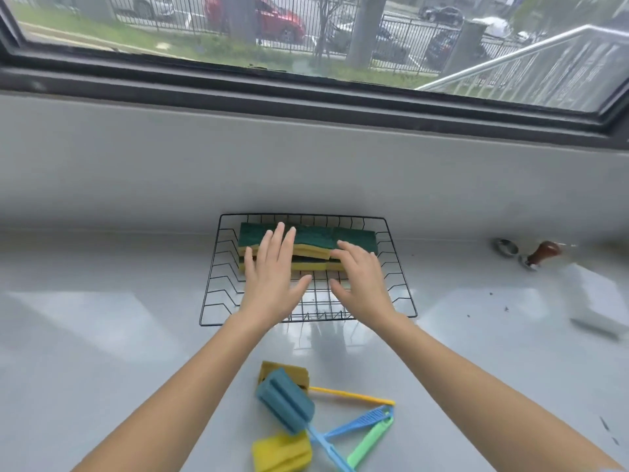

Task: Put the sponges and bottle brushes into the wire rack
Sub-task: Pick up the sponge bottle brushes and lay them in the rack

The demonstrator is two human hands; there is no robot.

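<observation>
Bottle brushes [299,413]: heaped at the counter's [102,335] near edge, not yet racked.
Left hand [272,281], right hand [360,281]: spread, empty, over the rack.
Sponges [313,245]: stacked along the wire rack's [405,294] far side, probably leaving room in front.

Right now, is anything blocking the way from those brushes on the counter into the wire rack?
Nothing visible. The brushes lie on open counter in front of the rack, whose near half is bare; the sponges fill only the back.
</observation>
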